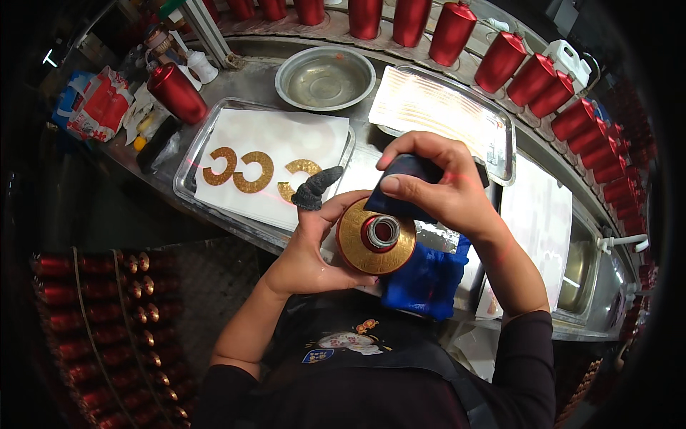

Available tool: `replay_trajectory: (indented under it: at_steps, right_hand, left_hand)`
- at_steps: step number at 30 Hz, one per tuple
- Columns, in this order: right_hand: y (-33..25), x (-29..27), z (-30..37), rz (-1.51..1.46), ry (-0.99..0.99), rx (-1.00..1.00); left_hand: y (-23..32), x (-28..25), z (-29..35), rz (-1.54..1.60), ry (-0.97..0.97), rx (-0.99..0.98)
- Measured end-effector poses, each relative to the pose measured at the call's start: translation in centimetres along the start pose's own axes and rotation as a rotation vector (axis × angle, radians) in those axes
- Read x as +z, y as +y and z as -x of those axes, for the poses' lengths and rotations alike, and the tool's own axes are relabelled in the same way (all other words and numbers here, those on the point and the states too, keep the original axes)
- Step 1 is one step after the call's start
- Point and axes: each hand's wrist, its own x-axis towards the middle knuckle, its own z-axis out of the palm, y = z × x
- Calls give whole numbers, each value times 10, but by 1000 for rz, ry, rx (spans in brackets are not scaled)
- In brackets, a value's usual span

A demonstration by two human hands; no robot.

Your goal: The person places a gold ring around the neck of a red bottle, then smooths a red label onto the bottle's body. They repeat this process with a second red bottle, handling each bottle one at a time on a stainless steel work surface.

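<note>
Head view, nearest first
Bottle: a red bottle (376,242) with a gold ring label around its shoulder is held at the near edge of the table (264,82), mouth up toward the camera, so the shoulder faces the person for working.
Left hand: the left hand (314,247) cups the bottle from its left side, fingers wrapped around the body to steady it; the forefinger wears a dark finger cot (316,187) and points away, free of the bottle.
Right hand: the right hand (436,187) pinches a dark flat pad (404,187) between thumb and fingers, its lower edge laid on the gold label, apparently to press it down.
Blue cloth: a blue cloth (427,280) lies just right of the bottle, under the right wrist.
Left tray: a metal tray (187,171) lined with white paper carries three gold C-shaped labels (254,171), laid flat and apart, within reach of the left hand.
Far side: a round metal bowl (325,77) and a second tray (500,121) holding a striped sheet; red bottles (500,61) stand in a row along the far edge.
</note>
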Motion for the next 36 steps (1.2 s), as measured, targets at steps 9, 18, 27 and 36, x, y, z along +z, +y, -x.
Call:
replay_trajectory:
  at_steps: [9, 18, 27, 36]
  right_hand:
    - [-11, 2, -38, 168, -117, 54]
    - [-14, -3, -26, 28, 5, -15]
    - [-7, -9, 26, 504, 159, -357]
    - [-25, 52, 50, 542, 153, -498]
  left_hand:
    - [-6, -8, -2, -75, -95, 12]
    - [-13, 3, 4, -19, 108, 75]
    - [-24, 25, -6, -297, 375, 364]
    - [-33, 35, -19, -467, 629, 328]
